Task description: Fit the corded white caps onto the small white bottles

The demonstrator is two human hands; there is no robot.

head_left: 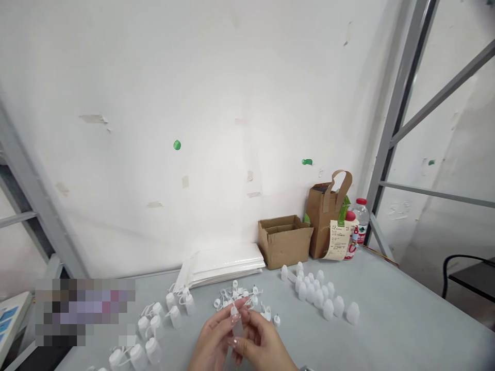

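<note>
A small translucent plastic bottle (237, 327) stands nearly upright between my two hands, low in the middle of the head view. My left hand (214, 335) is closed, with the thumb and fingers near the bottle's white top. From the other side my right hand (265, 340) pinches the bottle's body. Part of the bottle is hidden behind the fingers. Just beyond my hands lies a loose pile of white strap caps (232, 293). To the left stand several capped bottles (155, 325). Several similar bottles without strap caps (310, 292) are grouped on the right.
Along the wall lie flat white packages (224, 263), an open cardboard box (288, 247), a brown paper bag (320, 221) and a clear bottle with a red cap (361, 219). All stand on the grey table (386, 330). Grey metal posts (394, 129) rise at both sides.
</note>
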